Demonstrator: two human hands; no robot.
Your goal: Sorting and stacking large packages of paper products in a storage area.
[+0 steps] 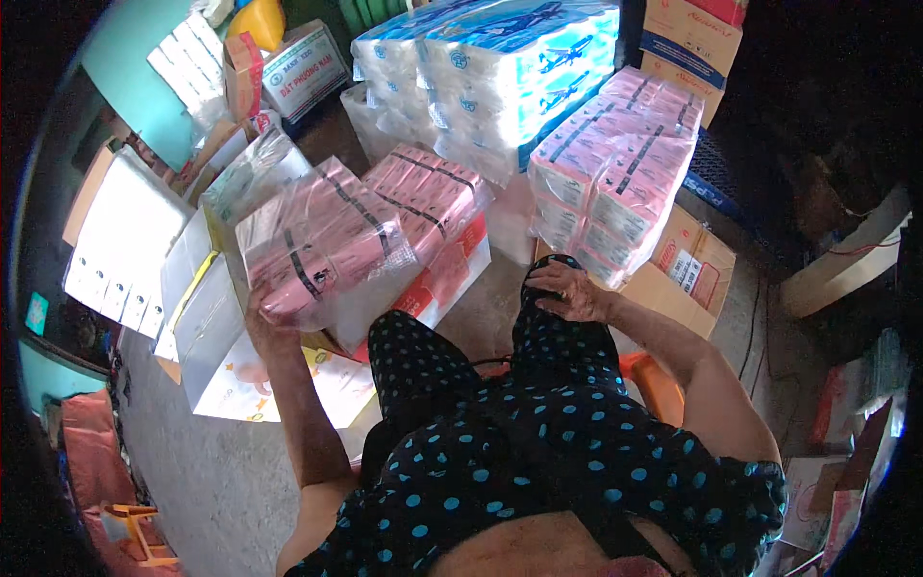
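Observation:
My left hand grips the near left corner of a clear plastic-wrapped bundle of pink packs with black bands; part of the hand is hidden by the bundle. Beside it, a second pink banded bundle rests on a red and white carton. My right hand lies on my right knee, over dark polka-dot cloth, holding nothing, its fingers somewhat spread. Past that knee, a larger wrapped stack of pink packs sits on a brown cardboard box.
Large blue and white plastic-wrapped packs are stacked at the back. Cartons and a white wrapped bundle stand at left, by a printed box. An orange plastic seat shows beneath me; a red stool-like thing is partly visible.

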